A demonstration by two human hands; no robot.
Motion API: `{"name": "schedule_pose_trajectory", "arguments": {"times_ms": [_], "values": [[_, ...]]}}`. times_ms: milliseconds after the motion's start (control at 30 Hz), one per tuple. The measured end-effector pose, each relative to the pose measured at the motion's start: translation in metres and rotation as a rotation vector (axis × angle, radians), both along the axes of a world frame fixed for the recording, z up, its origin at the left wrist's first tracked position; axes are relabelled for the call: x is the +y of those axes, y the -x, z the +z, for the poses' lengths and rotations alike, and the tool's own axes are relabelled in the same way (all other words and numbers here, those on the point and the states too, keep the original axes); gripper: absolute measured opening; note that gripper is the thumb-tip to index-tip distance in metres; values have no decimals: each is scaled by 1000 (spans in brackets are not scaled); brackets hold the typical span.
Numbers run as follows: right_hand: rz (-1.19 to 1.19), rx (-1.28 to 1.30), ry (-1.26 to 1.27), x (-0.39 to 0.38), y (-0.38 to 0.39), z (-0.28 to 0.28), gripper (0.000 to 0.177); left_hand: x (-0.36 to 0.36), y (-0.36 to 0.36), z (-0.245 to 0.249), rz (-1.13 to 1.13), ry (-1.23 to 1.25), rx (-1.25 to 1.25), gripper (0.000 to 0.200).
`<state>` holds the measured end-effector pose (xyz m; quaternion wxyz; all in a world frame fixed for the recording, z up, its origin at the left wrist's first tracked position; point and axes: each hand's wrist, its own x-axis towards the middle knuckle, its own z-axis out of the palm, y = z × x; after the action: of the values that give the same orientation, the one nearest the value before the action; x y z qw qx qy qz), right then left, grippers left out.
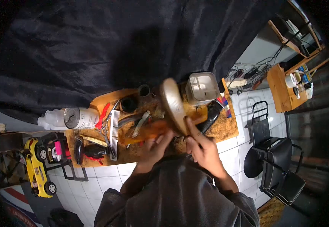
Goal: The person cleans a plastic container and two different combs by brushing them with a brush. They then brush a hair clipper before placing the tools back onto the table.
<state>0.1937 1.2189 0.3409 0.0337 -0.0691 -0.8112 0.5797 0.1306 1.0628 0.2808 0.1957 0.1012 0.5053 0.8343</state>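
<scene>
My right hand point(202, 147) grips a long, curved, pale golden-brown object point(173, 104), perhaps a brush, which stands tilted over the wooden table point(219, 128). The index finger lies along its lower part. Left of it, my left hand point(155, 149) is smeared by motion beside a blurred orange translucent object point(151, 130); whether the fingers hold it is not clear. Behind the hands is a clear divided container point(202, 87). A black device point(211, 118) lies to the right of the brush-like object.
A white comb point(114, 130), red-handled tool point(103, 113), white can point(82, 118) and black clippers point(95, 151) sit at the left. Dark curtain point(107, 45) hangs behind. A black chair point(278, 159) stands right; a yellow toy car point(37, 168) is left.
</scene>
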Motion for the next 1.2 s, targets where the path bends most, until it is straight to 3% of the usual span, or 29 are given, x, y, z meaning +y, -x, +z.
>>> {"name": "schedule_pose_trajectory", "arguments": {"times_ms": [67,167,267,300,433,567,733,833,900,1000,1067,1200], "values": [[-88,-70,84,3,5,14,50,0,-3,9,-160,-56,55,29],[-83,-58,193,6,0,20,48,1,-3,4,-108,-141,-161,35],[4,17,122,5,-10,8,47,-3,10,2,-20,-439,-251,44],[52,30,74,4,-11,7,47,-7,15,1,2,-400,-217,51],[70,54,-60,4,-11,-9,47,-12,16,-17,41,-388,-217,42],[-40,52,-5,8,-1,7,48,-7,-6,-6,-128,76,-1,28],[-65,-32,144,14,-12,13,47,7,3,-6,43,-230,-225,26],[67,59,32,13,-16,7,46,-5,19,13,-4,-442,-299,34],[124,81,-40,12,-18,0,48,-6,22,10,-10,-326,-187,34],[-24,-60,-9,13,-13,2,49,0,16,13,-52,-209,-145,33],[-117,-17,-51,19,-9,-4,49,-5,8,6,-113,-53,-101,32],[-261,24,40,24,-6,-3,50,-2,7,20,-162,-103,-30,32]]}}
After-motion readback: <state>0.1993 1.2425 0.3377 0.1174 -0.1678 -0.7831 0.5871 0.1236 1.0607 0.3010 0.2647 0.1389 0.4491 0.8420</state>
